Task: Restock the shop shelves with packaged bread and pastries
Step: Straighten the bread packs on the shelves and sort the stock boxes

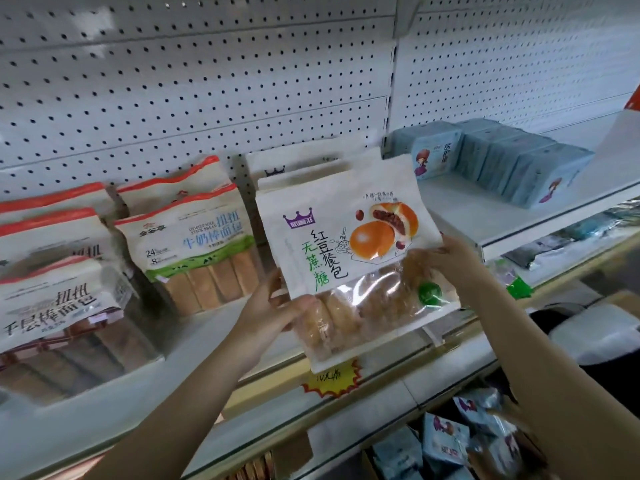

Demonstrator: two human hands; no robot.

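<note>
A white bag of red bean buns [349, 258], printed with orange buns and a clear window at the bottom, is held upright above the white shelf [194, 362]. My left hand [277, 306] grips its lower left edge, thumb on the front. My right hand [453, 254] holds its right edge, fingers curled behind. Two matching white bags [304, 171] stand just behind it against the pegboard.
Bags of stick bread [194, 244] with orange tops fill the shelf's left side, more of them [52, 292] at far left. Light blue boxes [512, 161] stand on the right shelf section. A yellow-red price tag [332, 377] hangs at the shelf edge. Blue packets [460, 438] lie below.
</note>
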